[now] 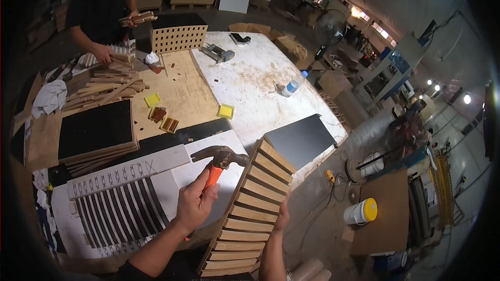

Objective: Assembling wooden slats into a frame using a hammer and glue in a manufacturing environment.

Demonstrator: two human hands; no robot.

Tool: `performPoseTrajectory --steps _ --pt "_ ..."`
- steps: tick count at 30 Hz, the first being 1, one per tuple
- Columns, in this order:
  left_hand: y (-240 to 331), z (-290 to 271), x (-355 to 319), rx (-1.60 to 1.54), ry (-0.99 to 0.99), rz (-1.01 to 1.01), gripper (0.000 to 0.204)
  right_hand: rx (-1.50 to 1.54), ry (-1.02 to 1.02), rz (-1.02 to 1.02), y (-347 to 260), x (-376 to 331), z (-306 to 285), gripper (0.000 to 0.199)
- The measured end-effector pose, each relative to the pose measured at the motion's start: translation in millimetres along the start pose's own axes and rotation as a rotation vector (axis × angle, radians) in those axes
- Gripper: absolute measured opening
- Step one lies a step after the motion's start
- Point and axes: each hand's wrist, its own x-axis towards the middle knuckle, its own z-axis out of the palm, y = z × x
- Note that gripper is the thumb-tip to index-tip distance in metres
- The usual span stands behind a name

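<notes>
My left hand is wrapped round the orange handle of a claw hammer. The hammer's dark metal head is raised, its striking face close to the upper left edge of a slatted wooden panel. Whether the two touch I cannot tell. Light wooden slats run across the panel in a row, with dark gaps between them. My right hand grips the panel's right side, its fingers partly hidden behind it. The panel stands tilted at the near edge of the table.
On the white table are a dark grey panel, a bottle, a nail gun and a black-slatted jig. Wood strips lie left. A co-worker holds strips across the table. A white bucket stands right.
</notes>
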Motion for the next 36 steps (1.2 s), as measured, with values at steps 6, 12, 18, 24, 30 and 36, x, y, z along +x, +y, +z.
performPoseTrajectory --steps 6,12,18,24,30,36 --pt "-10.5 -1.3 2.4 0.16 -0.053 0.134 0.041 0.058 -0.04 0.007 -0.3 2.6 7.0 0.059" --pt "-4.9 -2.3 -10.8 -0.002 0.011 0.023 0.04 0.004 -0.012 -0.009 -0.3 -1.5 5.5 0.058" --pt "-15.9 -5.7 -25.3 0.143 -0.016 0.096 0.04 0.025 -0.04 0.007 -0.9 -3.1 15.4 0.055" --pt "-15.7 -4.9 -21.7 0.166 0.011 0.154 0.04 -0.006 -0.058 -0.017 0.0 -0.6 -3.3 0.058" --pt "-19.3 -13.7 -32.4 0.126 -0.044 -0.025 0.04 0.017 -0.036 -0.009 1.0 -3.6 -2.7 0.056" --pt "-39.0 -35.8 -36.7 0.27 0.006 -0.094 0.042 -0.007 -0.032 -0.013 -1.4 -7.6 -11.2 0.052"
